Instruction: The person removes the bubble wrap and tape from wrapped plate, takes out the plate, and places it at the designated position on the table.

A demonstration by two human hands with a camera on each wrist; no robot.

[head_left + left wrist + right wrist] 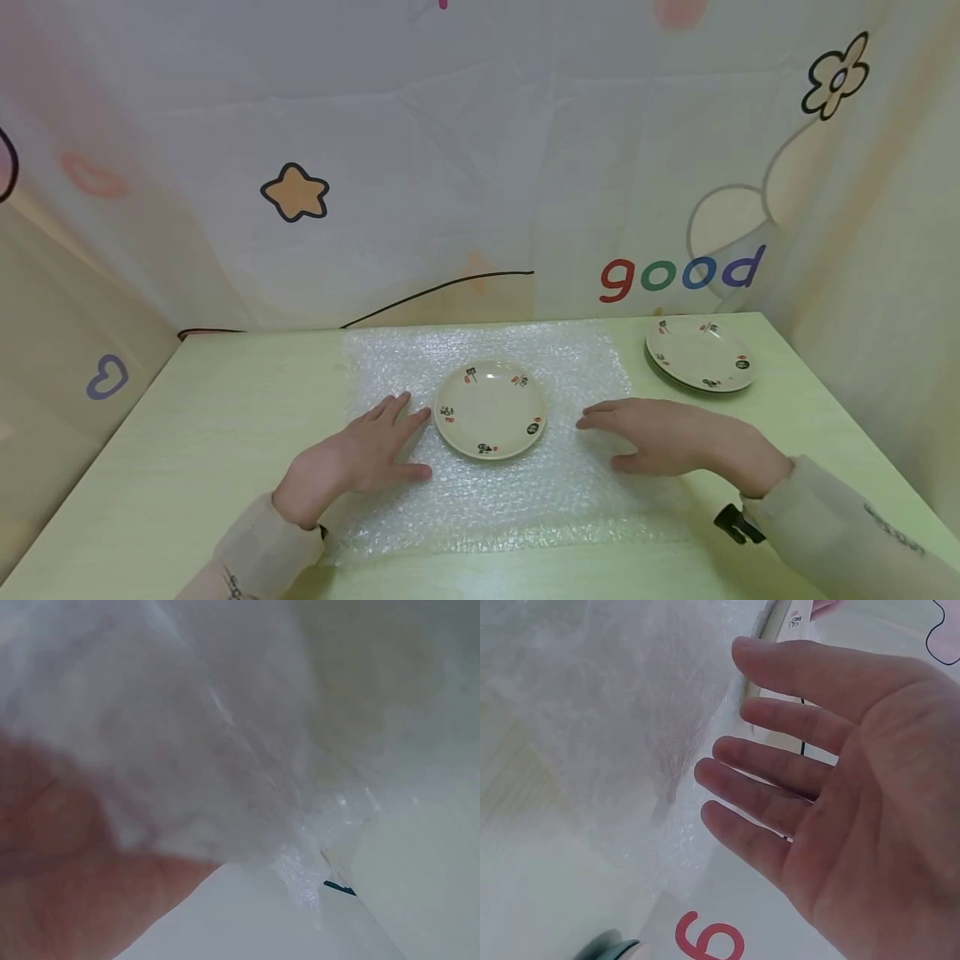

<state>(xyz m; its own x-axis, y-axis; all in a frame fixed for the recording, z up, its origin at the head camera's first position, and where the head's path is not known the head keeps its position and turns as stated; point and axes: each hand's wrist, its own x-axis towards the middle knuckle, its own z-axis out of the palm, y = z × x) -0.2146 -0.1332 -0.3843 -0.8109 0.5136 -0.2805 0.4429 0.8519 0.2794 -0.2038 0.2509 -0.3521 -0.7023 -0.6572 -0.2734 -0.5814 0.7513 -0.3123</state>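
A cream plate (pixel 491 408) with small black and red motifs lies face up on a sheet of bubble wrap (pixel 555 492). My left hand (pixel 367 454) is just left of it, its fingers spread over the wrap and the index fingertip close to the rim. Bubble wrap (pixel 187 750) fills much of the left wrist view beside the palm (pixel 67 885). To the right of the plate, my right hand (pixel 652 433) hovers at the wrap's right side, holding nothing. Its extended fingers (pixel 761 761) show in the right wrist view; their contact with the wrap is unclear.
A stack of similar plates (pixel 701 354) stands on the table's back right corner, beyond my right hand. The pale table (pixel 187 467) extends on both sides of the wrap. A printed curtain (pixel 450 192) hangs behind and at both sides.
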